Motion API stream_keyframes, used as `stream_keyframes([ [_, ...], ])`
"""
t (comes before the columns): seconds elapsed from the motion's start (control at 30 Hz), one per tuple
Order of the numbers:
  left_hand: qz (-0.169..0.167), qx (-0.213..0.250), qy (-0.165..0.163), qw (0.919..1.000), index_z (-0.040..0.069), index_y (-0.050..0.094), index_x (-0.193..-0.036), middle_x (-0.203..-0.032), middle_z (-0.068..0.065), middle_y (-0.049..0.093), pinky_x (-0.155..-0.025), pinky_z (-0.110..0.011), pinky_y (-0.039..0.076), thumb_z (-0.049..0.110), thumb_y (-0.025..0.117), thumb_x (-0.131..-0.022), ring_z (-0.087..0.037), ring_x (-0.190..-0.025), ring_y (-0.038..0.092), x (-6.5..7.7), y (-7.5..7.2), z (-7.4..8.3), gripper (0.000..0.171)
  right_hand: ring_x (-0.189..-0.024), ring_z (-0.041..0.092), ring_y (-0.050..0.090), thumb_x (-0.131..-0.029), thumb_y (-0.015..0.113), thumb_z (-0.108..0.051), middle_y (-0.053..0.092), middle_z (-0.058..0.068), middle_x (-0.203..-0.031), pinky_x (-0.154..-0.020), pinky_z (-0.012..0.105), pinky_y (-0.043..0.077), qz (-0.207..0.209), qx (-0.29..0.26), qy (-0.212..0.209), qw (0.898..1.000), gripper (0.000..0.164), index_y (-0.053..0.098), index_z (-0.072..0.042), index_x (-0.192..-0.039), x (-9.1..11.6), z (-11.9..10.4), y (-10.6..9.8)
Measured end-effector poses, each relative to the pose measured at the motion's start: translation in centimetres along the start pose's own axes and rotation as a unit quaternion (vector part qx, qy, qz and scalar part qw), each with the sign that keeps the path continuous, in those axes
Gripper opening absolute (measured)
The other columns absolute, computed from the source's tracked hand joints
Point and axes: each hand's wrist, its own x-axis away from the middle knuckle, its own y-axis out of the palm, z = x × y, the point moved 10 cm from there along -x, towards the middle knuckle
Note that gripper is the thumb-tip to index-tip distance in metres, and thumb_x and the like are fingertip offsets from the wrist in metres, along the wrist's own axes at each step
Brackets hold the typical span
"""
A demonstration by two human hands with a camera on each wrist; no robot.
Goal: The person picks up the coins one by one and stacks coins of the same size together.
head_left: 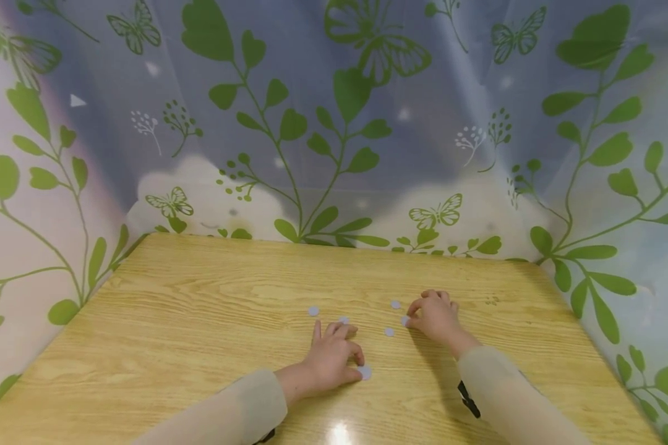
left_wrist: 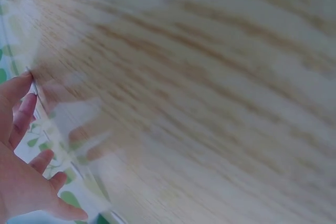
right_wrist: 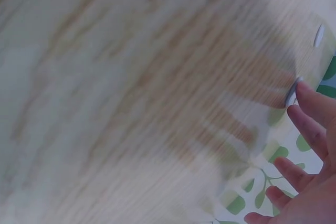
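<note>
My left hand [head_left: 329, 360] pinches a small pale round disc [head_left: 365, 372] between thumb and forefinger, low over the wooden table, its other fingers spread out. Seen from the left wrist, that disc is a thin edge between the fingertips [left_wrist: 23, 83]. Further right, my right hand [head_left: 435, 315] has thumb and forefinger at the edges of another pale disc [head_left: 405, 321]. In the right wrist view this disc [right_wrist: 292, 94] sits tilted between the two fingertips. Two discs lie just left of the right hand, one farther back [head_left: 395, 305] and one nearer [head_left: 389, 332].
Beyond my left fingers lie two more discs, one at the left [head_left: 313, 311] and one partly behind the fingertips [head_left: 343, 320]. The wood-grain table [head_left: 200, 296] is bordered at the back and sides by a leaf-and-butterfly printed curtain [head_left: 289, 179].
</note>
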Motion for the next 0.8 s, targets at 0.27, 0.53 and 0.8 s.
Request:
stream_keyframes([
  [0.27,0.001,0.001,-0.003,1.0000,0.025,0.068,-0.083,-0.141,-0.010,0.044,-0.104,-0.072,0.013,0.035,0.074,-0.077,-0.033,-0.134,0.032,0.14,0.06,-0.19,0.013,-0.125,0.050,0.030,-0.080,0.073,-0.021,0.046,0.025,-0.133,-0.094,0.066,0.023,-0.009,0.016,0.000,1.000,0.010,0.072,-0.014,-0.087,-0.29,-0.30,0.05],
  [0.53,0.000,-0.002,-0.006,1.0000,0.027,0.068,-0.083,-0.142,-0.008,0.044,-0.105,-0.071,0.012,0.036,0.074,-0.077,-0.032,-0.134,0.032,0.07,0.09,-0.33,0.012,-0.122,0.050,0.031,-0.078,0.075,-0.019,0.052,0.023,-0.122,-0.090,0.063,0.027,-0.023,0.003,0.010,1.000,0.010,0.069,-0.013,-0.075,-0.55,-0.35,-0.15],
  [0.8,-0.005,-0.001,-0.008,1.0000,0.027,0.068,-0.083,-0.142,-0.008,0.043,-0.105,-0.071,0.012,0.036,0.073,-0.077,-0.032,-0.135,0.031,0.10,0.13,-0.35,0.012,-0.104,0.042,0.040,-0.083,0.069,-0.013,0.061,0.013,-0.100,-0.083,0.059,0.029,-0.047,-0.028,0.015,0.998,0.015,0.066,-0.009,-0.069,-0.83,0.13,-0.02],
])
